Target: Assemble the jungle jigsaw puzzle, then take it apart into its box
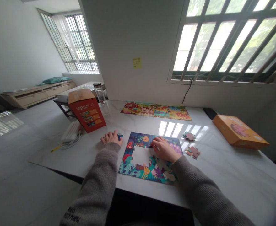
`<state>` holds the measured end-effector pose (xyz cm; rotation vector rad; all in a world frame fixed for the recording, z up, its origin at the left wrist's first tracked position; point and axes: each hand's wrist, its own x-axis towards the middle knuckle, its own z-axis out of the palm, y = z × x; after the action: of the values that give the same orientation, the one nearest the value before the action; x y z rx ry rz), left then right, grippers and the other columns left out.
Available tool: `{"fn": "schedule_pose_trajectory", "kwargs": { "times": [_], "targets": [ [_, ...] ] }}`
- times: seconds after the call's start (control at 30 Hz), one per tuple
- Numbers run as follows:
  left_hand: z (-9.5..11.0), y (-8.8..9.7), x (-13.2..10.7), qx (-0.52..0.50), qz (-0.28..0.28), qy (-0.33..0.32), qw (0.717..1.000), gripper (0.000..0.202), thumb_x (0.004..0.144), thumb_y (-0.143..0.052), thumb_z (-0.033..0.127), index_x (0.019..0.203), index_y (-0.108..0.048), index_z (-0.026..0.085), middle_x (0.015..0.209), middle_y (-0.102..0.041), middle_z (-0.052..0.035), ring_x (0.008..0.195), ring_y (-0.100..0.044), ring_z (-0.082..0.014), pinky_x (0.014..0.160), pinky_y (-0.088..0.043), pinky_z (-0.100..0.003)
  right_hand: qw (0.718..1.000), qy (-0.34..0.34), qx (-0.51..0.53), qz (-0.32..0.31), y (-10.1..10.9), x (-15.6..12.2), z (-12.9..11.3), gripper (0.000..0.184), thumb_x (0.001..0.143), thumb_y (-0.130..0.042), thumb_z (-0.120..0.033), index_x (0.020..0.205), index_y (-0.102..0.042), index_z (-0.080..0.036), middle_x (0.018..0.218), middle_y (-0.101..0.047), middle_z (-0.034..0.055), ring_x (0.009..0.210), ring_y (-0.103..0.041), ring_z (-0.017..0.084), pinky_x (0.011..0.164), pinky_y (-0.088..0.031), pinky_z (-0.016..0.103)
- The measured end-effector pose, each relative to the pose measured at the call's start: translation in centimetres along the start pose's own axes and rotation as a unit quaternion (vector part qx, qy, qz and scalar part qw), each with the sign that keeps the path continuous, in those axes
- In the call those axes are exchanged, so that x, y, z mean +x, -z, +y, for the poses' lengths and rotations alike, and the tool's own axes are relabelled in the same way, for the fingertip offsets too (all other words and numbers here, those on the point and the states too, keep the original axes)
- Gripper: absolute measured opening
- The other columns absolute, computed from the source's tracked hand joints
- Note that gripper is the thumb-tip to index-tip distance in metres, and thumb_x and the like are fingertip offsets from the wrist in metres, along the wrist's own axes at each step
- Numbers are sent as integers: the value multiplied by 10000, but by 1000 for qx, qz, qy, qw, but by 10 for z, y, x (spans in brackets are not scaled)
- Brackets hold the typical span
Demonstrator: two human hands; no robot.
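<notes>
A partly assembled jigsaw puzzle [133, 172] with a dark, colourful animal scene lies on the table, with a white gap in its middle. My right hand [162, 148] is over its upper right part, fingers bent and pinched at the gap's upper edge on a dark puzzle piece, mostly hidden by the fingers. Left of the puzzle, my left hand [110, 138] rests on the table with curled fingers around a small blue puzzle piece [120, 136]. Two small piles of loose pieces, an upper pile [189, 136] and a lower pile [193, 152], lie to the puzzle's right.
A long finished puzzle [155, 110] lies toward the wall. A red puzzle box [88, 113] stands at the left, near a white power strip [71, 133] and a glass bottle [100, 94]. An orange box [240, 131] and a dark phone-like object [210, 113] lie at the right.
</notes>
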<state>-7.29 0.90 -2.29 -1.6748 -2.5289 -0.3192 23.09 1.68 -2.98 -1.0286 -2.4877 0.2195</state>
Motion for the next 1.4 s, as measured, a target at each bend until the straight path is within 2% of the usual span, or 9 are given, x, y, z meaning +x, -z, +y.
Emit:
{"fn": "schedule_pose_trajectory", "kwargs": {
  "times": [0.27,0.5,0.57,0.67,0.77,0.9,1.17,1.3,1.4],
  "targets": [
    [0,1,5,-28,-17,-24,999,518,832,-582,381,1326,-526,239,1196,-602,-163,1163,-532,-373,962,-396,-535,1000,-4,6,-6,3,0,-2,211,881,-541,-65,963,-671,-210,1008,-623,68,1012,-527,219,918,-430,350],
    [2,-17,9,-189,52,-101,975,515,788,-597,103,1274,-542,263,1173,-501,-87,950,-655,-220,827,-536,-336,1000,-2,3,-2,2,-1,-2,217,886,-540,-74,981,-676,-214,1016,-620,67,1008,-530,217,920,-432,353],
    [3,-21,12,-304,82,-121,941,513,767,-582,67,1248,-542,240,1126,-520,-74,882,-654,-186,784,-556,-313,1000,-1,3,-1,2,-1,-2,219,892,-539,-78,991,-678,-215,1018,-619,67,1003,-531,214,919,-433,353],
    [10,-23,12,-494,72,-135,856,480,760,-615,129,1224,-521,205,1047,-583,-53,771,-646,-142,737,-567,-290,1000,-1,6,-6,3,-1,-3,223,890,-546,-77,999,-682,-217,1019,-619,68,1002,-533,211,916,-437,351],
    [22,-20,4,-601,-17,-156,784,527,736,-680,226,1232,-506,199,911,-639,-14,786,-665,-144,769,-553,-284,1000,0,14,-4,4,0,-3,218,899,-540,-84,1000,-682,-215,1013,-624,73,1014,-533,217,920,-443,359],
    [37,-13,-15,-618,-152,-200,745,649,713,-735,286,1298,-467,198,785,-629,33,702,-642,-126,740,-535,-290,998,-8,54,42,9,2,-5,194,941,-518,-143,1054,-658,-214,1017,-643,84,1027,-544,233,928,-453,387],
    [49,-7,-30,-592,-210,-236,741,578,716,-799,373,1203,-562,170,709,-622,28,666,-620,-141,664,-498,-279,961,-41,271,21,11,5,-32,413,916,-585,-245,1323,-512,-238,921,-696,26,815,-646,166,768,-516,316],
    [51,-5,-32,-590,-204,-252,739,527,728,-792,380,1156,-587,152,675,-621,26,645,-615,-141,685,-506,-289,945,-69,318,41,4,7,-36,254,901,-598,-267,1149,-620,-212,891,-706,35,788,-658,168,746,-523,319],
    [50,-4,-33,-563,-176,-266,762,461,786,-732,395,1156,-594,158,729,-642,5,665,-617,-140,663,-494,-275,920,-111,372,56,2,9,-36,184,895,-621,-344,983,-639,-184,885,-723,59,806,-685,187,748,-535,334]
  ]
}}
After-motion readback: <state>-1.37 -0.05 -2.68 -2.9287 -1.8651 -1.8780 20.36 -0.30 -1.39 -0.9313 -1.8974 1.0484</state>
